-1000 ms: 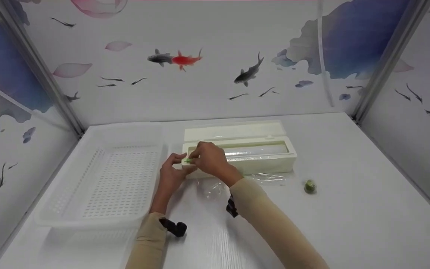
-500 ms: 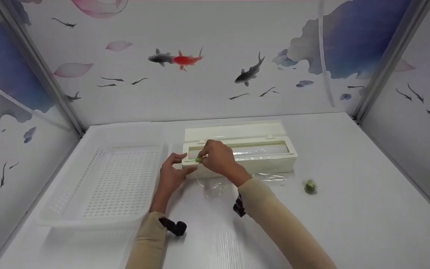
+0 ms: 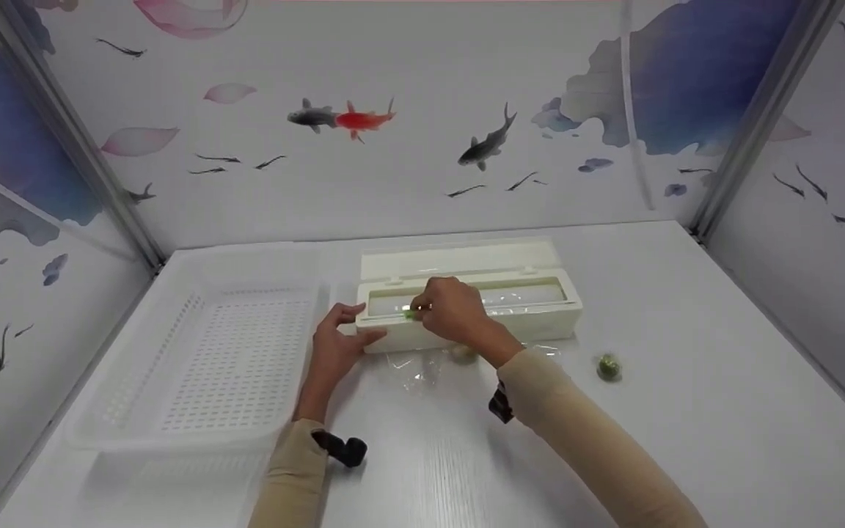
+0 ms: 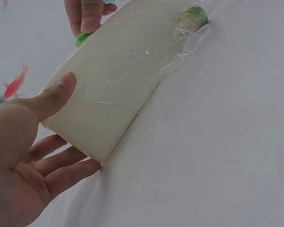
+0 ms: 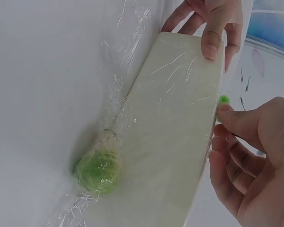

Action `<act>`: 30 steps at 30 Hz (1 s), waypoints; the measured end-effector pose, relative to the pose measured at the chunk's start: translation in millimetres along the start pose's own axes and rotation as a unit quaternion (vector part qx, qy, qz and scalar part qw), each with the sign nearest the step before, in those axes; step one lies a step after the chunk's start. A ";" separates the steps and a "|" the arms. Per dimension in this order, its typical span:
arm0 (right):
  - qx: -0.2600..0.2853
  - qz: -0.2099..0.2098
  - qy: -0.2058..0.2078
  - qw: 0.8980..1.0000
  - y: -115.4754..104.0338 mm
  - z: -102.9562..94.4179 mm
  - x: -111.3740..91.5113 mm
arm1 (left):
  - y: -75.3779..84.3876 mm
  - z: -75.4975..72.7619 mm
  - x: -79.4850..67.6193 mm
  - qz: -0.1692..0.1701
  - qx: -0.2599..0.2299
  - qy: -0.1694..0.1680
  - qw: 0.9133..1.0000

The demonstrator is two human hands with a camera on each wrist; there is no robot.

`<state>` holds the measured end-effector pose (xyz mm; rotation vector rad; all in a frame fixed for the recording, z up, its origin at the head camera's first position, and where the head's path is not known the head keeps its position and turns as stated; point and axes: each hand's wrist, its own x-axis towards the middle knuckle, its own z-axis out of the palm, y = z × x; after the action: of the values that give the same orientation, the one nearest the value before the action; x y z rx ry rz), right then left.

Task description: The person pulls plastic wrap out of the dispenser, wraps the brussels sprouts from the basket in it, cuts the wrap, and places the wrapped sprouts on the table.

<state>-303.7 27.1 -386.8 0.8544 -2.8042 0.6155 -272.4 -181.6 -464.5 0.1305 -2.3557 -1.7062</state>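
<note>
A cream cling film dispenser (image 3: 540,323) stands on the table, lid tipped back, a roll of film (image 3: 521,296) inside. My left hand (image 3: 334,348) grips its left end, thumb on the front face and fingers round the end. On the front top edge, my right hand (image 3: 452,312) pinches the small green slide cutter (image 5: 224,100) between thumb and forefinger. Clear film (image 4: 146,52) hangs down the front face onto the table. Under the film, against the box, lies a round green vegetable (image 5: 99,171), paler at one end; its exact kind is unclear.
Left of the box sits a white perforated plastic basket (image 3: 298,411). A second small green round thing (image 3: 608,367), seemingly wrapped in film, lies on the white table (image 3: 657,440) to the right. Printed panels (image 3: 408,198) enclose the back and sides.
My right hand has slid the green cutter rightward along the box's front edge from near its left end. The vegetable under the film has come into sight. My left hand stays in place.
</note>
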 end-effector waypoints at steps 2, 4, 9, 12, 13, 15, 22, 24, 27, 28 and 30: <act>-0.006 -0.004 0.004 1.000 3.7 -2.8 -2.4 | 0.0 0.7 -0.5 -0.001 0.004 -0.002 1.000; -0.013 -0.003 0.008 1.000 8.3 -6.0 -4.4 | 1.0 0.7 -0.7 -0.001 0.009 0.000 1.000; -0.005 0.019 0.006 1.000 22.0 -13.6 -10.3 | 1.3 -0.7 -0.7 -0.001 0.023 0.005 1.000; -0.003 0.017 0.002 1.000 30.2 -16.6 -14.0 | 1.2 -1.8 -1.4 -0.005 0.018 -0.001 1.000; -0.004 0.015 0.003 1.000 33.4 -17.7 -15.6 | 0.8 -1.9 -1.4 -0.005 0.016 -0.003 1.000; -0.005 0.017 0.003 1.000 40.5 -20.3 -19.2 | 0.5 -2.7 -1.8 -0.005 0.010 -0.003 1.000; 0.015 0.041 0.000 0.999 73.4 -34.2 -39.0 | -1.3 -1.1 -1.5 -0.005 0.003 -0.001 1.000; 0.014 0.039 0.001 0.999 82.4 -38.1 -43.9 | -0.8 -0.5 -1.3 -0.004 0.009 -0.004 1.000; 0.003 0.043 0.005 0.999 96.1 -45.6 -51.6 | -0.1 -0.3 -1.1 -0.002 0.013 -0.002 1.000; -0.001 0.046 0.006 0.999 100.8 -48.6 -54.4 | 0.3 -0.6 -1.2 -0.002 0.013 0.001 1.000; -0.009 0.052 0.011 0.999 111.0 -55.1 -60.3 | 0.7 -1.3 -0.9 -0.004 0.013 0.004 1.000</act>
<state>-315.0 164.5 -390.1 0.6984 -2.8445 0.6100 -271.1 -182.4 -463.6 0.1523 -2.3754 -1.6751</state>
